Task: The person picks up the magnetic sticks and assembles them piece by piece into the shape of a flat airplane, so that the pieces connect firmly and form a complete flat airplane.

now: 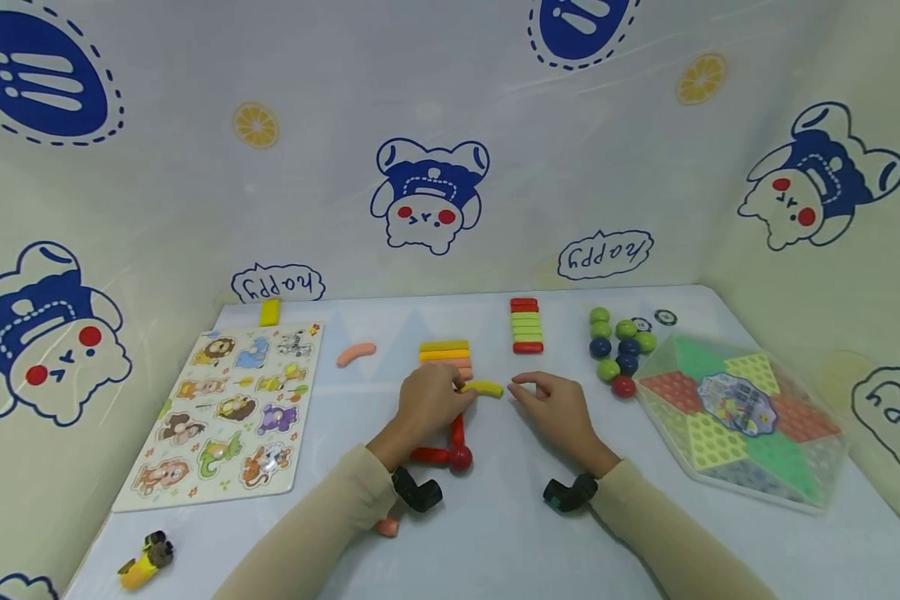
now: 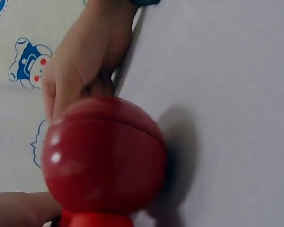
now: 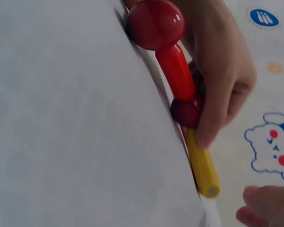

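Note:
In the head view my left hand pinches a yellow magnetic stick, its free end pointing right. The right wrist view shows that stick against a small dark red ball. From that ball a red stick runs to another red ball. This second red ball looms large in the left wrist view, hiding much behind it. Another red stick extends left from it, partly under my left arm. My right hand holds nothing, its fingertips just off the yellow stick's free end.
Beyond my hands lie yellow and pink sticks, red and green sticks, and a curved pink stick. Green, blue and red balls sit beside a lidded box. An animal puzzle board and toy vehicle occupy the left.

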`<state>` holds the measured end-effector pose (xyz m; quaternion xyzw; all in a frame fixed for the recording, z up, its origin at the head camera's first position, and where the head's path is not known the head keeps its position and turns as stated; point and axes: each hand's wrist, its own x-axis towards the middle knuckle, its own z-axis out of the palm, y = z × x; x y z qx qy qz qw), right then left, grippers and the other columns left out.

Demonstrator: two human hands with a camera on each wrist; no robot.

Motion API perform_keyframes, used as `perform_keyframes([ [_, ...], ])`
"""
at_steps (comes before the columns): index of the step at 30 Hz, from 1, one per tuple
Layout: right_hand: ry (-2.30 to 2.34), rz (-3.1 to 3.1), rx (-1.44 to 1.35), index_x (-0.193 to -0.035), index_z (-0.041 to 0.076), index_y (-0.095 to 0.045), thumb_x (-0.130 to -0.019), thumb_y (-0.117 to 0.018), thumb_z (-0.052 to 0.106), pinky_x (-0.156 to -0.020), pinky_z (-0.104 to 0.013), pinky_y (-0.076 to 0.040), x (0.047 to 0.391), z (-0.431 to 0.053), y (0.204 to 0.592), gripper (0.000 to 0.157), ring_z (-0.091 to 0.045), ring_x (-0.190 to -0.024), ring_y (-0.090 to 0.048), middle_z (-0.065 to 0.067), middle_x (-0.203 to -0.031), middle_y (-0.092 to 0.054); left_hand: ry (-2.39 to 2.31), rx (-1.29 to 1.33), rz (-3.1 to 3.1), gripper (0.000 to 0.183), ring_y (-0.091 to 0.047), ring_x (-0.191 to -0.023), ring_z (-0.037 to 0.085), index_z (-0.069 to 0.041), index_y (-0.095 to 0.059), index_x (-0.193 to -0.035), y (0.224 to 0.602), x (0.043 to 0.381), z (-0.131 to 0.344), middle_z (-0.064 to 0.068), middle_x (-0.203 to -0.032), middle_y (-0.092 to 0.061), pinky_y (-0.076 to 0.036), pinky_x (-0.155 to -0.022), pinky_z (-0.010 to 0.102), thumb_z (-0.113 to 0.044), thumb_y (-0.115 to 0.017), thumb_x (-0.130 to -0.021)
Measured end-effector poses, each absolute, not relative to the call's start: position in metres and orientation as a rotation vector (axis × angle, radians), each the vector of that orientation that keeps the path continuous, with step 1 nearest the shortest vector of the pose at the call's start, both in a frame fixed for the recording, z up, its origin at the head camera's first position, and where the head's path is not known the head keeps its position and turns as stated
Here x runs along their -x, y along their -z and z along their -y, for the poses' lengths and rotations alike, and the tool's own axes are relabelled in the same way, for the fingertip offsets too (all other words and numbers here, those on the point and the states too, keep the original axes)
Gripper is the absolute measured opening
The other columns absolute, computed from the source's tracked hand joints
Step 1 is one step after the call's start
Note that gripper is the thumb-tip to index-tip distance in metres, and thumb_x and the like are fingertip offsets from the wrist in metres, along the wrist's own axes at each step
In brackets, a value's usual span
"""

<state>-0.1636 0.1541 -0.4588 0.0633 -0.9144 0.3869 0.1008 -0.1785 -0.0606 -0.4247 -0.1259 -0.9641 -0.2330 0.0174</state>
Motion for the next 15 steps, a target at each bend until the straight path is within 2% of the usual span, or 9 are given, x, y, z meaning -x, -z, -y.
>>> perform_keyframes([
  [6,-1.153,2.685,-0.016,-0.102,0.029,-0.07,-0.082,-0.06,0.057,-0.046,-0.029,-0.03,0.145,-0.184,0.45,0.036,-0.02,-0.051,-0.042,-0.003,-0.055,-0.043,0.884,0.375,2.955,0.024,-0.047,-0.043,0.011,-0.013,-0.073,-0.087,0.433,0.175,0.065,-0.006,-0.046,-0.048,-0.033,-0.041,0.023,-0.036,-0.069,-0.081],
  [15,-0.737,2.493,0.029,-0.097,0.011,-0.073,-0.085,-0.069,0.032,-0.04,-0.029,-0.024,0.132,-0.239,0.425,0.025,-0.015,-0.046,-0.035,0.004,-0.051,-0.041,0.987,0.394,2.903,0.022,-0.047,-0.042,0.011,-0.01,-0.072,-0.09,0.432,0.173,0.066,-0.007,-0.047,-0.049,-0.034,-0.04,0.023,-0.03,-0.068,-0.082],
])
